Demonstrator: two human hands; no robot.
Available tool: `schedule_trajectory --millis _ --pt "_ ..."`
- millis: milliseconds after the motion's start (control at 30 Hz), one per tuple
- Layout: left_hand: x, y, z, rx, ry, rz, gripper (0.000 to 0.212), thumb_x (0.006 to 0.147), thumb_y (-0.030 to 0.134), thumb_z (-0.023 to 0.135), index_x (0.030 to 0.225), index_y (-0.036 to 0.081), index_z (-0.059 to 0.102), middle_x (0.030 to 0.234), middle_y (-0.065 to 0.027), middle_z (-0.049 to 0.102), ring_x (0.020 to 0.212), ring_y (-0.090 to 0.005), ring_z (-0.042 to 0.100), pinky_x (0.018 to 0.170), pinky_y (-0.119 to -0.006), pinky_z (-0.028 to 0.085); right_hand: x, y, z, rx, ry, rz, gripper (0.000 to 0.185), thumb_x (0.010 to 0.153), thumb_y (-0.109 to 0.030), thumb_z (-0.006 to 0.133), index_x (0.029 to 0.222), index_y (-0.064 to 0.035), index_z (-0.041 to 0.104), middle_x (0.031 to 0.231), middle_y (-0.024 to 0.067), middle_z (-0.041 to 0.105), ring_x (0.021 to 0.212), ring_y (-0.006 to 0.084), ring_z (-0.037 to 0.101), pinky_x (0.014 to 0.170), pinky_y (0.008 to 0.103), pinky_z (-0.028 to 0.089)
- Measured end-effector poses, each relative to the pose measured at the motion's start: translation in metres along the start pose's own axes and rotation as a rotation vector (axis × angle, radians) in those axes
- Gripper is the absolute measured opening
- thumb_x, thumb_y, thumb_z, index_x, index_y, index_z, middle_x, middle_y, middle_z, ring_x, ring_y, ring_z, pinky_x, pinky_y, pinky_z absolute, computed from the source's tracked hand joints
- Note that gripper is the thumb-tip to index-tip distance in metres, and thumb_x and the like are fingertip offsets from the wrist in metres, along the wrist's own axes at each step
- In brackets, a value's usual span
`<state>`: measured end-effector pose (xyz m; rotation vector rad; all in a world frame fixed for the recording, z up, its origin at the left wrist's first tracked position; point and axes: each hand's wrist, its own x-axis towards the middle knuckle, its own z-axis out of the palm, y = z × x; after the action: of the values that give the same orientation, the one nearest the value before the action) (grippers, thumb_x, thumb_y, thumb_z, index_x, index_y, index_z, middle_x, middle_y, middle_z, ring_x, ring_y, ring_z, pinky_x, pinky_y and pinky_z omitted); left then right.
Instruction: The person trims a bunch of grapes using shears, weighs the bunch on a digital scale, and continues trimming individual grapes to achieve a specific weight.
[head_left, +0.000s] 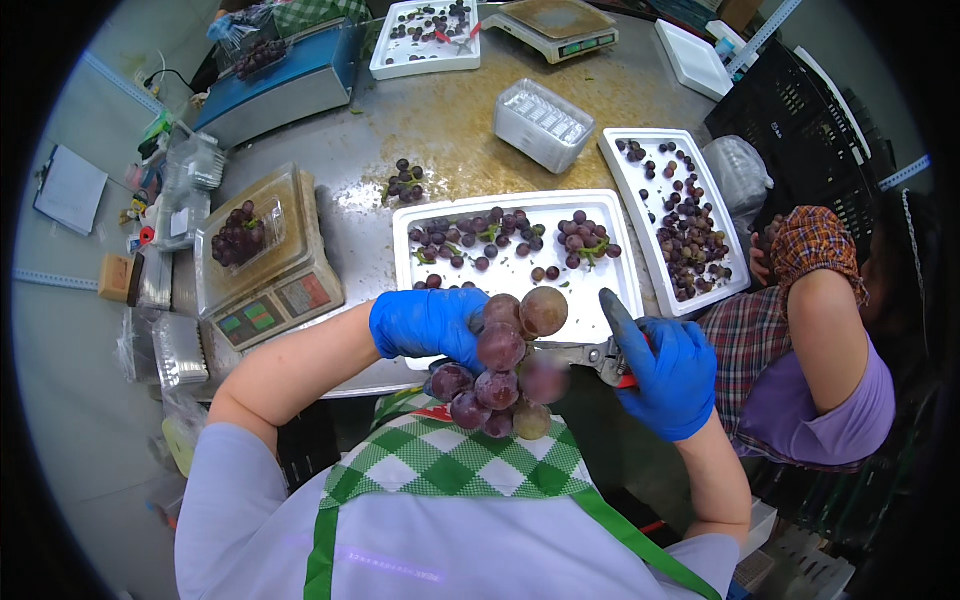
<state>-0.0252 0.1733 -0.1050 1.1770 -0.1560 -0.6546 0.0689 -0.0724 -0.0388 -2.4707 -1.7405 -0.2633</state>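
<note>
My left hand (435, 322), in a blue glove, holds a bunch of purple-red grapes (499, 349) up above the green-checked apron. In my right hand (667, 367), also blue-gloved, is a pair of red-handled snips (600, 360); its metal blades reach in among the grapes from the right. The blade tips are hidden behind the fruit. Just beyond both hands lies a white foam tray (517, 199) with small grape clusters and loose grapes. A clear clamshell box (285, 217) with a grape bunch (238, 235) rests on the digital scale (319, 285) at the left.
Stacked clear plastic boxes (544, 124) stand beyond the tray. Another foam tray of grapes (611, 150) is to the right, near a co-worker's bare arm (829, 330). A small cluster (405, 181) lies on the metal table. Farther back are a second scale (555, 45) and a grape tray (382, 64).
</note>
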Motion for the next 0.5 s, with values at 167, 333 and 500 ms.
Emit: schedule_trajectory --millis 167,333,500 --pt "0.006 0.021 0.019 -0.386 0.03 -0.1 0.027 0.07 0.008 0.064 0.095 0.002 0.057 0.084 -0.0056 0.059 0.078 -0.0132 0.056 0.07 -0.024 0.046 -0.008 0.001 0.009 -0.046 0.032 0.046 0.075 0.056 -0.015 0.064 0.126 -0.0169 0.039 0.068 0.0014 0.044 0.06 0.0148 0.048 0.056 0.0285 0.04" --pt "0.012 -0.003 0.014 -0.497 0.138 -0.081 0.029 0.075 0.012 0.057 0.102 0.003 0.052 0.082 -0.0071 0.057 0.068 -0.0123 0.056 0.054 -0.02 0.046 -0.015 0.002 0.016 0.131 -0.074 0.17 0.081 0.058 -0.011 0.065 0.13 -0.0167 0.03 0.067 0.0045 0.047 0.059 0.0203 0.05 0.054 0.0313 0.041" --pt "0.01 -0.018 0.021 -0.871 0.251 0.044 0.04 0.08 0.021 0.054 0.114 0.004 0.043 0.108 -0.0132 0.051 0.098 -0.0256 0.052 0.084 -0.036 0.045 -0.03 0.007 0.026 0.277 -0.04 0.323 0.081 0.058 -0.01 0.064 0.131 -0.0187 0.029 0.069 0.0078 0.049 0.058 0.025 0.05 0.054 0.0343 0.041"
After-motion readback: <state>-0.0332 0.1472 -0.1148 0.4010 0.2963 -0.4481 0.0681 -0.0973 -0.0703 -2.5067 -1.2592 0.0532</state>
